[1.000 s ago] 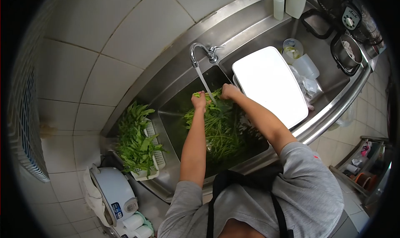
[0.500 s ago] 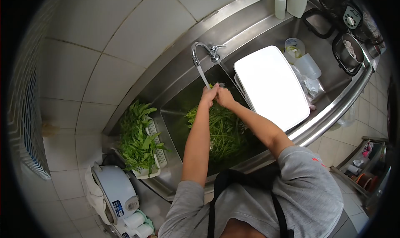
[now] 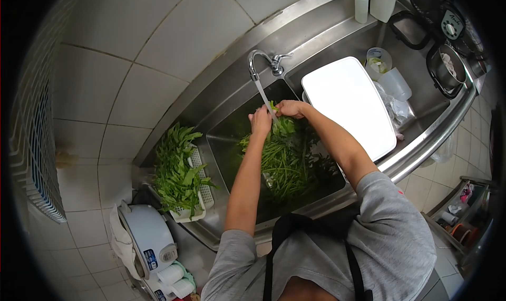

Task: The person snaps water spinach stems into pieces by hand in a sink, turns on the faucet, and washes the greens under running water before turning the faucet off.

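Under the tap (image 3: 255, 64), water runs down between my two hands. My right hand (image 3: 293, 108) is closed on a few stems of leafy greens (image 3: 285, 126), whose leaves hang below the fingers. On the other side of the stream, my left hand (image 3: 260, 122) has its fingers bent in at the same bunch; part of its grip is hidden. Beneath both hands, a mass of long green stems (image 3: 284, 166) lies in the water of the sink basin (image 3: 221, 137).
A white basket (image 3: 196, 211) heaped with leafy greens (image 3: 179, 169) stands left of the basin. The large white lid or board (image 3: 350, 106) covers part of the right basin, beside a clear plastic container (image 3: 395, 85) and a round tub (image 3: 379, 61). A rice cooker (image 3: 150, 238) sits lower left.
My hands have moved apart, the right one shifting right and slightly up. Leafy greens now show between and below them. The view has shifted slightly.
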`<state>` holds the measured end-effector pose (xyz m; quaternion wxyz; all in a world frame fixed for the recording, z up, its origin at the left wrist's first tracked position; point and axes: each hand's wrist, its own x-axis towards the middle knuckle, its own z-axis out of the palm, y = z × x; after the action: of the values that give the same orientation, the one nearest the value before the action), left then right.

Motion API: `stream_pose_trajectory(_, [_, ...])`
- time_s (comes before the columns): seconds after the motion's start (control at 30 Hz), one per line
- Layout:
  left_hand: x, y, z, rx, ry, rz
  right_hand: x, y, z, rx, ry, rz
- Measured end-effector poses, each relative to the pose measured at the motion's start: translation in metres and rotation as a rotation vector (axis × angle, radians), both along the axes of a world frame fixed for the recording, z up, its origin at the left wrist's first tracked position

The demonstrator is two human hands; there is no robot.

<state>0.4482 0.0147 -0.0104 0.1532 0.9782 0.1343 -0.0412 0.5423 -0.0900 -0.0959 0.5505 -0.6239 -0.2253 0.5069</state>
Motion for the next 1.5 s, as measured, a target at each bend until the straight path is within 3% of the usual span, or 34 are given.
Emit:
stream_pose_trajectory(0.1, [-0.009,0.005,-0.014,0.001,-0.228,-0.116,-0.002,0.001,0.005,-0.012,-0.029,-0.016])
stream_pose_trajectory(0.2, [-0.013,0.007,-0.018,-0.402,-0.002,0.081,-0.006,-0.009,0.029,-0.071,-0.031,0.045])
stream_pose_trajectory(0.23, [-0.014,0.007,-0.019,-0.409,0.007,0.107,-0.008,-0.013,0.043,-0.098,-0.021,0.081])
stream_pose_trajectory(0.33, [-0.017,0.008,-0.030,-0.458,-0.057,0.173,0.003,0.009,0.003,-0.091,0.042,0.181])
stream_pose_trajectory(0.4, [-0.020,0.011,-0.044,-0.527,-0.218,0.202,-0.002,0.011,0.008,-0.086,-0.082,0.223])
stream_pose_trajectory(0.47, [-0.023,0.019,-0.055,-0.593,-0.229,0.191,-0.007,0.006,0.021,-0.098,-0.185,0.245])
stream_pose_trajectory(0.6, [-0.032,0.013,-0.026,-0.701,-0.140,0.246,-0.008,0.000,0.041,-0.158,-0.474,0.264])
stream_pose_trajectory(0.77, [-0.030,0.024,-0.033,-0.662,-0.222,0.187,-0.005,-0.007,0.067,-0.206,-0.780,0.216])
stream_pose_trajectory(1.0, [-0.025,0.019,-0.014,-0.690,-0.186,0.346,0.007,-0.005,0.058,-0.171,-0.739,0.188])
stream_pose_trajectory(1.1, [-0.021,0.011,0.003,-0.673,-0.120,0.347,0.001,-0.007,0.046,-0.132,-0.717,0.040])
stream_pose_trajectory(1.2, [-0.007,0.024,-0.028,-0.665,-0.068,0.293,-0.003,-0.013,0.037,-0.079,-0.582,0.044])
stream_pose_trajectory(1.3, [-0.004,0.015,-0.029,-0.557,-0.205,0.173,0.000,-0.018,0.025,-0.086,-0.627,-0.061])
stream_pose_trajectory(1.4, [0.000,-0.002,0.000,-0.539,-0.022,0.358,-0.010,-0.021,0.031,-0.162,-0.664,-0.326])
stream_pose_trajectory(1.5, [0.014,0.005,-0.026,-0.558,-0.076,0.480,-0.028,-0.026,0.038,-0.189,-0.580,-0.521])
